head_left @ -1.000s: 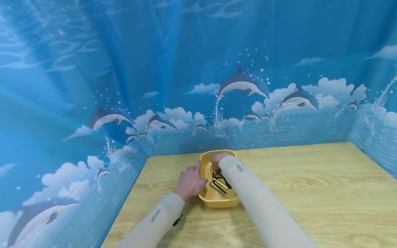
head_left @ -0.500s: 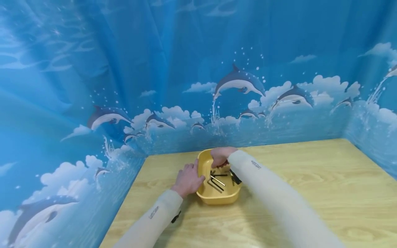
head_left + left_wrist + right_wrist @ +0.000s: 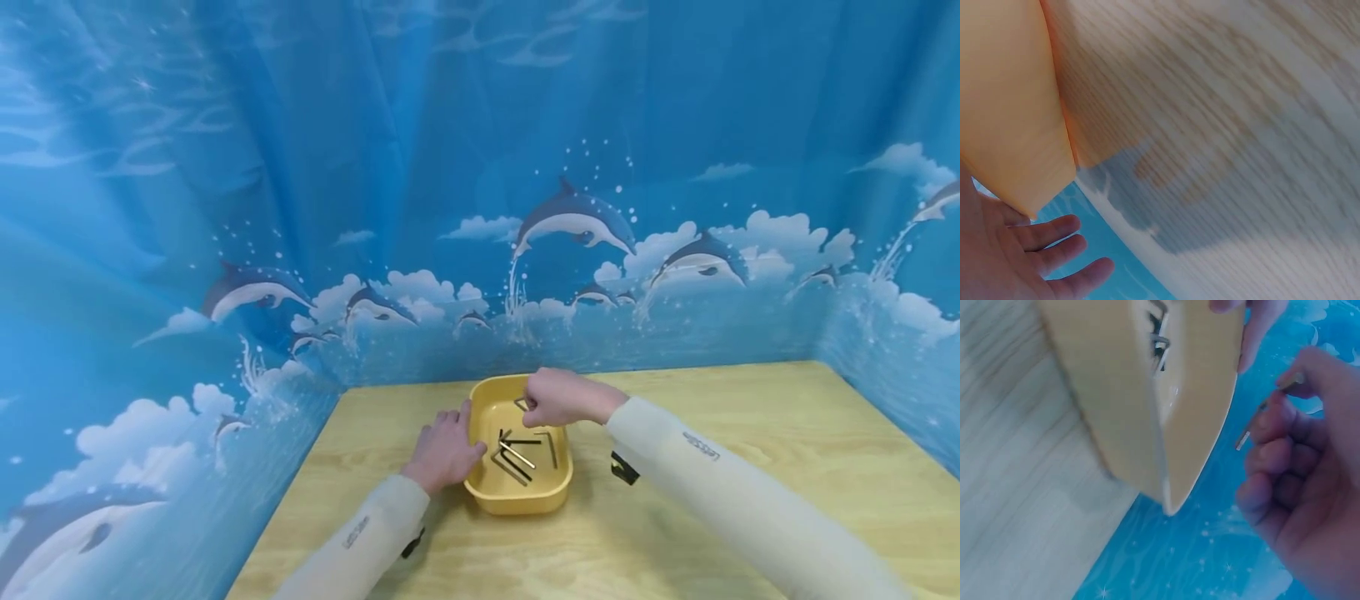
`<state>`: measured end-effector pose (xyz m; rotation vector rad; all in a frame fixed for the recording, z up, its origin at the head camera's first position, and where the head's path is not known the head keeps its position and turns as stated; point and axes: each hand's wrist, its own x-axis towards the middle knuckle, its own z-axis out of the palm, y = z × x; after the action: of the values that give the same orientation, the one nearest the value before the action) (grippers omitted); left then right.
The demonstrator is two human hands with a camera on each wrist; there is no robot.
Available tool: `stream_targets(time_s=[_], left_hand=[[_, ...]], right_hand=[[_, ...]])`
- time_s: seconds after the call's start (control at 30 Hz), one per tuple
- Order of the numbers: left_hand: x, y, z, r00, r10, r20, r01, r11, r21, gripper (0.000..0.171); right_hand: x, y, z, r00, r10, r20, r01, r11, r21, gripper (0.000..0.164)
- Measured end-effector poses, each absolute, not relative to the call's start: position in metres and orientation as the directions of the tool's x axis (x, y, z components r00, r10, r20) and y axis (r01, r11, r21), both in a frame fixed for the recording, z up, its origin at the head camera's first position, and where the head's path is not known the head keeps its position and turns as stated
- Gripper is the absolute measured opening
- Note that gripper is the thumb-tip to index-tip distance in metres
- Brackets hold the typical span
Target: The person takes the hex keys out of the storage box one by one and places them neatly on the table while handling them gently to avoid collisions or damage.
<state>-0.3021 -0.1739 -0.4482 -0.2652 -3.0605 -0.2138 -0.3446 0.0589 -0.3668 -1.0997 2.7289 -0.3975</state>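
A yellow plastic bin (image 3: 517,505) stands on the table with several hex keys (image 3: 516,454) lying loose inside, black and bare metal. My left hand (image 3: 444,450) holds its left wall, thumb over the rim and index finger along the outside. In the left wrist view the other fingers (image 3: 1060,250) stretch out past the corner of the bin. Over the bin's far right end, my right hand (image 3: 558,397) pinches a small metal hex key (image 3: 1244,437) between thumb and index finger. The remaining fingers curl into the palm, and part of the key is hidden in the grip.
The wood-grain table (image 3: 712,467) extends to the right of the bin. Behind and along both sides hangs a blue curtain (image 3: 450,250) printed with dolphins, close to the table's far edge. A dark strap piece (image 3: 623,468) hangs beneath the right sleeve.
My right hand has risen from inside the bin and shifted right, with a hex key now showing in its fingers. More loose keys are uncovered. My left hand stays at the rim.
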Motion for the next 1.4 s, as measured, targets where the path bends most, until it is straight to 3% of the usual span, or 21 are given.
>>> stream_targets(time_s=[0.57, 0.83, 1.07, 1.4], left_hand=[[-0.309, -0.172, -0.448, -0.980, 0.182, 0.081, 0.192, 0.972, 0.132, 0.079], [-0.304, -0.173, -0.447, -0.985, 0.166, 0.047, 0.170, 0.976, 0.134, 0.079], [-0.304, -0.174, -0.448, -0.986, 0.161, 0.045, 0.165, 0.976, 0.142, 0.081], [-0.308, -0.175, -0.451, -0.987, 0.157, 0.040, 0.161, 0.975, 0.152, 0.081]], right_hand=[[-0.322, 0.133, -0.397, -0.763, -0.625, 0.164, -0.644, 0.719, -0.260, 0.040], [-0.321, 0.144, -0.417, -0.806, -0.571, 0.158, -0.592, 0.774, -0.224, 0.041], [-0.323, 0.143, -0.433, -0.866, -0.498, 0.041, -0.496, 0.845, -0.201, 0.042], [-0.327, 0.139, -0.449, -0.865, -0.498, 0.058, -0.499, 0.845, -0.192, 0.036]])
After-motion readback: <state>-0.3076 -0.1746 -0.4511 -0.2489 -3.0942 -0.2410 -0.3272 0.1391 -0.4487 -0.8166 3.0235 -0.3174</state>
